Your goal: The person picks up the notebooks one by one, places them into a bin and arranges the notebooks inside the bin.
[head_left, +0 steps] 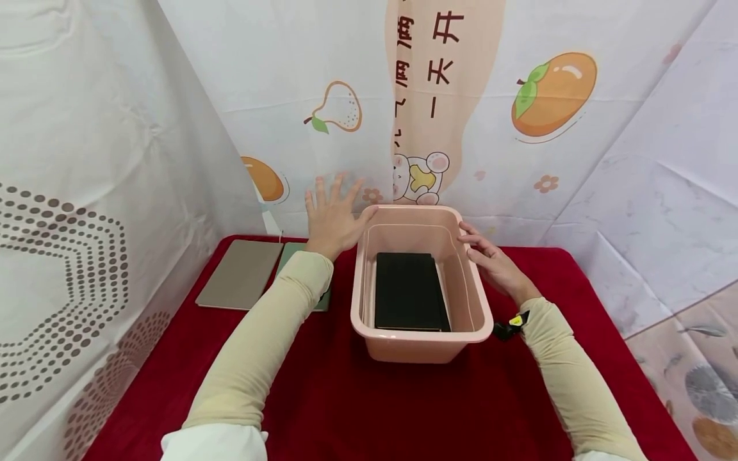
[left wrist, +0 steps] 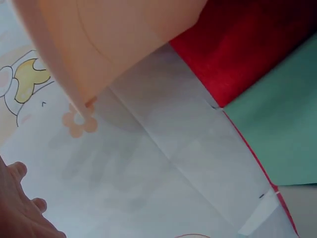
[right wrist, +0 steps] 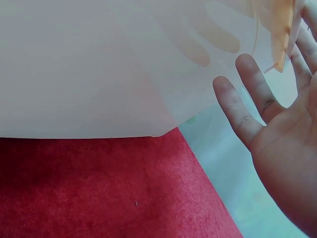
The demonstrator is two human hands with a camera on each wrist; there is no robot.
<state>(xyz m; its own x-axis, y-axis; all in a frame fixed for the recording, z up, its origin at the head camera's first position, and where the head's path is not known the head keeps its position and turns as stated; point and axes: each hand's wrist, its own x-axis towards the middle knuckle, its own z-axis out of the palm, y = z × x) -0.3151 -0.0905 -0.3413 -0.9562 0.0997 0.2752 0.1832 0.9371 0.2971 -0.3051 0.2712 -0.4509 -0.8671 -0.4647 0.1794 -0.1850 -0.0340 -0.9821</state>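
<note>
A pink plastic basin (head_left: 421, 335) stands on the red cloth with a black hardcover notebook (head_left: 407, 291) lying flat inside it. At its far left corner, my left hand (head_left: 333, 224) is raised with fingers spread and the thumb at the rim. My right hand (head_left: 497, 266) is at the right rim, some fingertips touching the edge. From the right wrist view, the fingers of that hand (right wrist: 277, 119) look mostly straight beside the basin's outer wall (right wrist: 74, 74). Only part of the left hand (left wrist: 20, 208) shows in the left wrist view.
Left of the basin lie a grey-beige notebook (head_left: 242, 274) and a green notebook (head_left: 290, 253), the latter partly hidden by my left arm. A printed curtain (head_left: 357, 51) hangs behind the table. Red cloth (head_left: 403, 410) covers the tabletop.
</note>
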